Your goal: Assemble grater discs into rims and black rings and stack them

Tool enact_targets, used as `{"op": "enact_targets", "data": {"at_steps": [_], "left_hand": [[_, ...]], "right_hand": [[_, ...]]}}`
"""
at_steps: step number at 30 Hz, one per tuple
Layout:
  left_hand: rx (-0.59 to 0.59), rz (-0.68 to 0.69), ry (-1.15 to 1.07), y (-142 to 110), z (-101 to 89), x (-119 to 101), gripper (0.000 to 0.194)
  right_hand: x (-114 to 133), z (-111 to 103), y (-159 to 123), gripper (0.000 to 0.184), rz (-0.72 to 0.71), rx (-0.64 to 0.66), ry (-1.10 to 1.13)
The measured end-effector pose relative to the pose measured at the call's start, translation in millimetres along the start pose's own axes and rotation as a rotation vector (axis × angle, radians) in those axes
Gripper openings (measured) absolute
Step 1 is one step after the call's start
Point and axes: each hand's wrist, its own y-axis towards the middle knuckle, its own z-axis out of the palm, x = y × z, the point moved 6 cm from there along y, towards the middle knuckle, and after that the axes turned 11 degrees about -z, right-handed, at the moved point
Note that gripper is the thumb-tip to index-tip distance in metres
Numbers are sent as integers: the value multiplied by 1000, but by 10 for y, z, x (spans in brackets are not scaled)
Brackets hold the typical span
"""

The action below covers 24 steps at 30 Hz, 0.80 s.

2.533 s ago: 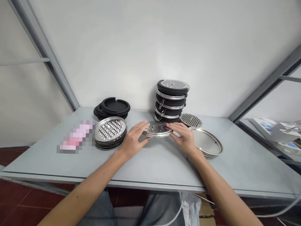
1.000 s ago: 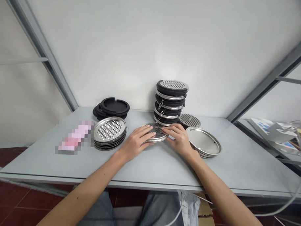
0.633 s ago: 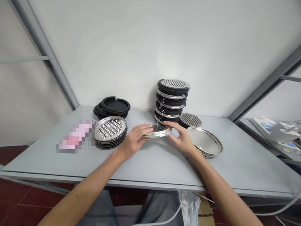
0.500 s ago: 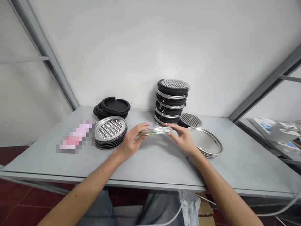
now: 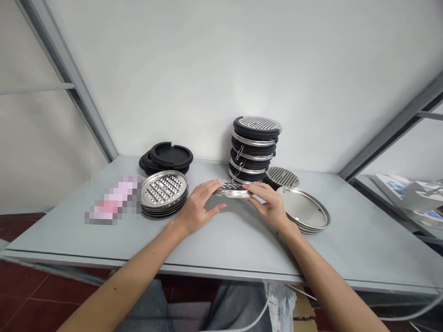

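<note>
Above the middle of the table, a round metal grater disc (image 5: pixel 232 186) is held between my two hands, with a shiny rim and some green colour along its near edge. My left hand (image 5: pixel 196 206) has its fingers on the disc's left edge, its thumb apart below. On the opposite edge, my right hand (image 5: pixel 270 206) grips with fingers on top and thumb beneath. Left of my left hand lies a stack of metal grater discs (image 5: pixel 163 192). Beside my right wrist is a stack of smooth, round metal plates (image 5: pixel 305 208).
Black notched rings (image 5: pixel 171 155) are piled at the back left. A tall stack of black-and-silver round graters with wire clips (image 5: pixel 254 143) stands by the wall, another grater disc (image 5: pixel 283 177) beside it. A blurred pink item (image 5: pixel 114 198) lies left. A white cable crosses below the table (image 5: pixel 218 255).
The disc has tipped so that its toothed upper face now shows. My left thumb has come away from its underside, while my right hand keeps its grip.
</note>
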Motion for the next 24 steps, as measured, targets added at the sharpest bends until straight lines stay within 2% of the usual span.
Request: {"op": "enact_targets", "data": {"at_steps": [4, 8, 11, 18, 24], "left_hand": [[65, 69, 44, 4, 63, -39, 45], [110, 58, 53, 0, 127, -16, 45], [125, 54, 54, -6, 156, -6, 38], [57, 93, 82, -8, 120, -55, 31], [-25, 89, 33, -2, 5, -31, 32]], "right_hand": [[54, 76, -8, 34, -99, 52, -124], [118, 120, -2, 34, -161, 74, -157], [143, 137, 0, 33, -173, 82, -149], [100, 195, -1, 35, -108, 83, -71], [-112, 134, -19, 41, 94, 53, -16]]}}
